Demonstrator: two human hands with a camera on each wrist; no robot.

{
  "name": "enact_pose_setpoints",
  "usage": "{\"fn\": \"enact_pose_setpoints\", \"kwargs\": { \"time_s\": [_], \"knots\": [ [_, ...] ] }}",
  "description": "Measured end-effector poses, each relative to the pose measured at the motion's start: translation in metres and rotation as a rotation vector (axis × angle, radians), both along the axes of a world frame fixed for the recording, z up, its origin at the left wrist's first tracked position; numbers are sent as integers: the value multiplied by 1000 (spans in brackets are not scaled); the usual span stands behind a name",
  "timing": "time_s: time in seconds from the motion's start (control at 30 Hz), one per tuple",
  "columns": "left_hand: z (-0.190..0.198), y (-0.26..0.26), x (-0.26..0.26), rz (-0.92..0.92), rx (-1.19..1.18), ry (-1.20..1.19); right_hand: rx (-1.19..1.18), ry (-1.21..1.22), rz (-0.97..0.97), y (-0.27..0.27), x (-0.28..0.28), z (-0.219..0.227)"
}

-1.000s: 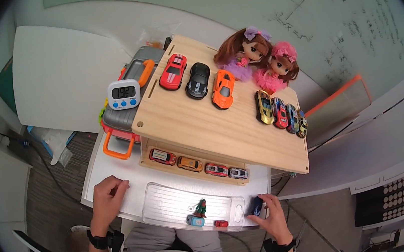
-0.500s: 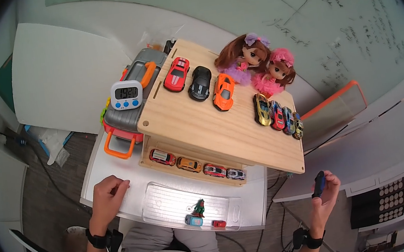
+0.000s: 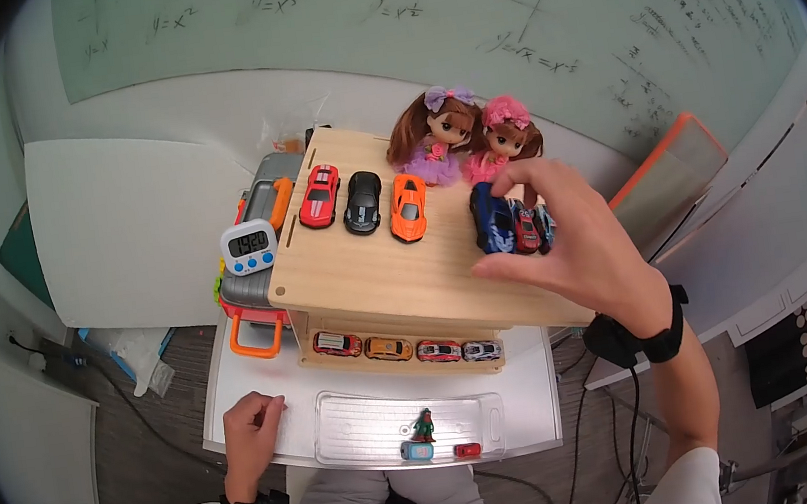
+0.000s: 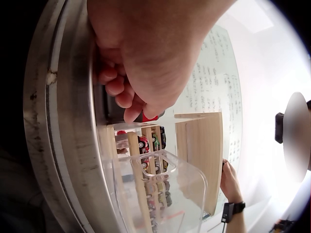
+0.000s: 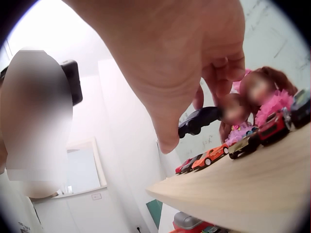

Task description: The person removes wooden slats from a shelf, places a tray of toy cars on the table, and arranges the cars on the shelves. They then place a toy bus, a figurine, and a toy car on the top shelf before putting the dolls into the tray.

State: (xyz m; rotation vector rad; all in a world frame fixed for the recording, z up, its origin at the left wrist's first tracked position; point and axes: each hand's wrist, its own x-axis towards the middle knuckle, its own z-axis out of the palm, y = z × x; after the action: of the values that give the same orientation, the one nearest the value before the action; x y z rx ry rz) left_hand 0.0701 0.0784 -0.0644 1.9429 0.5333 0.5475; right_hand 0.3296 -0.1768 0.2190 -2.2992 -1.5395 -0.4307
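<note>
My right hand [image 3: 588,239] pinches a dark blue toy car [image 3: 493,219] by its ends, over the right part of the wooden shelf top [image 3: 366,275]. In the right wrist view the blue car [image 5: 200,120] hangs above the board, between thumb and fingers. Just beside it, a red car [image 3: 525,227] is partly covered by the hand. Red [image 3: 319,198], black [image 3: 361,204] and orange [image 3: 408,208] cars stand in a row to the left. My left hand [image 3: 254,435] rests with curled fingers on the white table, holding nothing.
Two dolls [image 3: 432,140] sit at the shelf's back edge. Several small cars [image 3: 388,349] line the lower shelf. A clear tray [image 3: 355,429] in front holds a green figure [image 3: 424,427], a light blue car and a red car. A timer [image 3: 248,247] stands on a grey case at left.
My right hand has lifted the blue car from beside the tray, swung out to the right, and come over the shelf top. The left hand keeps its place on the table; the head view has shifted.
</note>
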Motion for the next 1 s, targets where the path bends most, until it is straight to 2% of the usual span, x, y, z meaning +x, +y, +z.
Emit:
{"fn": "enact_pose_setpoints", "kwargs": {
  "time_s": [0.13,0.3,0.4,0.57,0.67,0.8,1.0],
  "knots": [
    [-3,1,-1,-7,2,-3,-56,58,14,24,13,-7],
    [-4,2,-1,-9,10,-9,-158,84,-56,34,14,-4],
    [-6,4,-1,-16,32,-2,-169,86,-58,33,18,-9],
    [-1,2,-1,-18,4,-8,-131,44,51,26,28,-13],
    [-2,2,-1,-21,1,-10,-201,110,2,26,22,-4],
    [-1,2,-1,-20,-22,-1,-133,148,28,25,26,-10],
    [-5,3,-2,-14,-56,36,-160,218,-1,25,28,-5]
  ]
}}
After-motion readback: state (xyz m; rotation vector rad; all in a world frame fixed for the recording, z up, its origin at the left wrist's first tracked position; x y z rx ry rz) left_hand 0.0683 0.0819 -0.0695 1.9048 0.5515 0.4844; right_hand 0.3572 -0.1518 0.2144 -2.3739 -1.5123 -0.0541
